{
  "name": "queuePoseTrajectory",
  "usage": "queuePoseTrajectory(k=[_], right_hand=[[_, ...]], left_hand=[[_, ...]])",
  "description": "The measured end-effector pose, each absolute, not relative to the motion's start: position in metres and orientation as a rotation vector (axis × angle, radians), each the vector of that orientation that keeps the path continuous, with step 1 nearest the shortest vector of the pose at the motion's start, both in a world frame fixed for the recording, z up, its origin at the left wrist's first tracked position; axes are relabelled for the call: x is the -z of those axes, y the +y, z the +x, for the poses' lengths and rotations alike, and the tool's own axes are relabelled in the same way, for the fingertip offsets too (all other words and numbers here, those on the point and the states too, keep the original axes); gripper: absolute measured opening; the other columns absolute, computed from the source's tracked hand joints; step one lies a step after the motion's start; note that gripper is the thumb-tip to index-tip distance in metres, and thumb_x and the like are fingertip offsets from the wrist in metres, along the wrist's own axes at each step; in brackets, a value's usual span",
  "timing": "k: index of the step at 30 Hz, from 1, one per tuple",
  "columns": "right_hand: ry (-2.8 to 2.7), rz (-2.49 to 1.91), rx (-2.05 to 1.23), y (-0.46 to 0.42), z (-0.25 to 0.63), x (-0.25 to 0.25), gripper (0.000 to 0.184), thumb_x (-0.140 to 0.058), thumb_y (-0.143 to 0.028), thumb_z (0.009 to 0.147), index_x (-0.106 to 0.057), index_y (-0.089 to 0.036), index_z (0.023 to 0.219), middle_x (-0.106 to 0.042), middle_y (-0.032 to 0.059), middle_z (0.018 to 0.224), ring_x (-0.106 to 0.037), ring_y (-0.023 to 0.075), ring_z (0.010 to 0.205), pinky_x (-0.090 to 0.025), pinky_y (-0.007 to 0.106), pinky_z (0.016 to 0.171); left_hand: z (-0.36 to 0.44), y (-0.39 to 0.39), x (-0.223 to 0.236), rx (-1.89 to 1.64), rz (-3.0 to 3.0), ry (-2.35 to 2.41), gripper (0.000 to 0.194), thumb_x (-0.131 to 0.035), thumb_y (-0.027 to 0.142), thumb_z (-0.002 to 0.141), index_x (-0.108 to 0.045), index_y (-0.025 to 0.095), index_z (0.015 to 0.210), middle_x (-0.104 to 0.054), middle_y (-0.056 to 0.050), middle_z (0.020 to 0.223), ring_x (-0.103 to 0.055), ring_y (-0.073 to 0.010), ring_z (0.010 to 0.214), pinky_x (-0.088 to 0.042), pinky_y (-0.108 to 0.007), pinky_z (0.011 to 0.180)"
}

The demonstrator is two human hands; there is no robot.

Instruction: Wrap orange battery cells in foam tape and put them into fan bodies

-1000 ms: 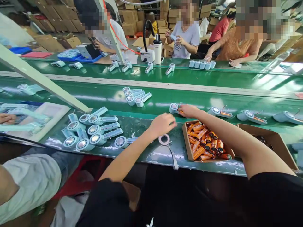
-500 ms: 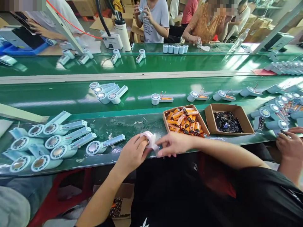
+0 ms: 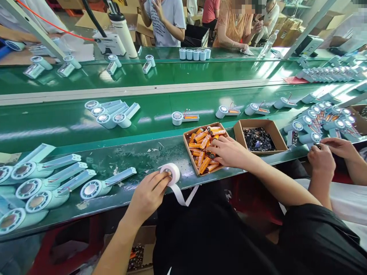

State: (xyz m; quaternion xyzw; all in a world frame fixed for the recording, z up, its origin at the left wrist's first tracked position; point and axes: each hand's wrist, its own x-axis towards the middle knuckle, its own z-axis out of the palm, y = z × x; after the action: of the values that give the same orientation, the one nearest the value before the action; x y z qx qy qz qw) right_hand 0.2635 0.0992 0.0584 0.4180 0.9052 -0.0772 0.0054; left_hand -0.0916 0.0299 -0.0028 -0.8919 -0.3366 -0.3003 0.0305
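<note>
Tape roll (image 3: 175, 173) partly hidden by left hand (image 3: 150, 194); shirt lettering (image 3: 161, 27) unreadable

Nothing is legible; the print (image 3: 157, 29) on a co-worker's pale T-shirt (image 3: 163, 36) is too small.

I see a smooth, glossy green belt (image 3: 155, 110), matt brown cardboard on the box (image 3: 190, 154), shiny orange wrapping on the batteries (image 3: 204, 142), smooth plastic-looking casings (image 3: 91, 190); from afar, the tape (image 3: 176, 172) seems papery.
</note>
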Motion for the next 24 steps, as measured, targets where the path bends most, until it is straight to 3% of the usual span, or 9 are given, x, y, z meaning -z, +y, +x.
queuePoseTrajectory(k=[3,6,10,12,14,17,21,24], right_hand=[[2.871,1.323,0.315,0.101,0.27,-0.044,0.032,-0.067,-0.02,0.093,-0.078,-0.024,0.123,-0.075,0.0123,0.118,-0.064,0.0307,0.115,-0.05,0.048,0.104],[3.041,1.594,0.699,0.099,0.275,-0.03,0.02,-0.068,-0.024,0.093,-0.082,-0.023,0.109,-0.078,0.0096,0.111,-0.071,0.0267,0.107,-0.054,0.046,0.102],[3.103,2.375,1.71,0.099,0.279,-0.035,0.025,-0.077,-0.041,0.091,-0.076,-0.028,0.113,-0.078,0.0047,0.109,-0.076,0.0235,0.103,-0.062,0.043,0.095],[2.999,2.325,2.277,0.096,0.275,-0.047,0.035,-0.081,-0.042,0.087,-0.072,-0.029,0.118,-0.077,0.0029,0.107,-0.078,0.0227,0.1,-0.064,0.041,0.089],[2.881,2.054,2.516,0.09,0.266,-0.058,0.048,-0.089,-0.04,0.079,-0.07,-0.028,0.122,-0.077,0.0023,0.102,-0.078,0.0217,0.093,-0.066,0.037,0.082],[2.771,1.823,2.306,0.081,0.248,-0.068,0.049,-0.092,-0.04,0.074,-0.075,-0.024,0.117,-0.079,0.0022,0.096,-0.077,0.02,0.086,-0.066,0.033,0.077],[2.775,1.665,1.742,0.079,0.23,-0.067,0.025,-0.083,-0.04,0.085,-0.083,-0.024,0.105,-0.082,0.0,0.091,-0.075,0.0175,0.08,-0.06,0.028,0.077],[2.783,1.486,1.549,0.08,0.224,-0.067,0.024,-0.079,-0.038,0.089,-0.085,-0.024,0.107,-0.083,0.0009,0.095,-0.076,0.0179,0.083,-0.056,0.026,0.076]], left_hand=[[-0.079,0.03,0.001,0.947,-2.793,-1.019,0.037,-0.058,0.003,0.094,-0.062,0.019,0.128,-0.074,-0.011,0.113,-0.069,-0.0258,0.106,-0.061,-0.042,0.093],[-0.069,0.029,-0.002,0.939,-2.834,-1.027,0.033,-0.061,0.009,0.096,-0.064,0.019,0.127,-0.074,-0.01,0.113,-0.069,-0.0248,0.106,-0.061,-0.041,0.095],[-0.064,0.029,-0.005,0.849,-2.837,-0.981,0.028,-0.059,0.008,0.097,-0.071,0.02,0.12,-0.074,-0.009,0.112,-0.068,-0.0236,0.109,-0.061,-0.039,0.097],[-0.062,0.03,-0.008,0.798,-2.829,-0.925,0.03,-0.058,0.004,0.096,-0.073,0.02,0.117,-0.075,-0.008,0.114,-0.067,-0.0245,0.116,-0.06,-0.041,0.102],[-0.059,0.031,-0.013,0.727,-2.829,-0.836,0.028,-0.06,0.003,0.096,-0.073,0.018,0.115,-0.075,-0.008,0.115,-0.067,-0.0269,0.12,-0.06,-0.043,0.104],[-0.052,0.032,-0.021,0.617,-2.829,-0.683,0.022,-0.064,0.006,0.095,-0.074,0.017,0.112,-0.075,-0.008,0.114,-0.068,-0.0296,0.119,-0.063,-0.044,0.099],[-0.043,0.032,-0.029,0.539,-2.842,-0.554,0.02,-0.065,0.011,0.097,-0.074,0.02,0.113,-0.075,-0.007,0.118,-0.069,-0.0279,0.12,-0.063,-0.043,0.1],[-0.038,0.033,-0.033,0.46,-2.871,-0.48,0.017,-0.065,0.014,0.098,-0.075,0.02,0.11,-0.075,-0.005,0.115,-0.069,-0.0271,0.122,-0.061,-0.041,0.105]])
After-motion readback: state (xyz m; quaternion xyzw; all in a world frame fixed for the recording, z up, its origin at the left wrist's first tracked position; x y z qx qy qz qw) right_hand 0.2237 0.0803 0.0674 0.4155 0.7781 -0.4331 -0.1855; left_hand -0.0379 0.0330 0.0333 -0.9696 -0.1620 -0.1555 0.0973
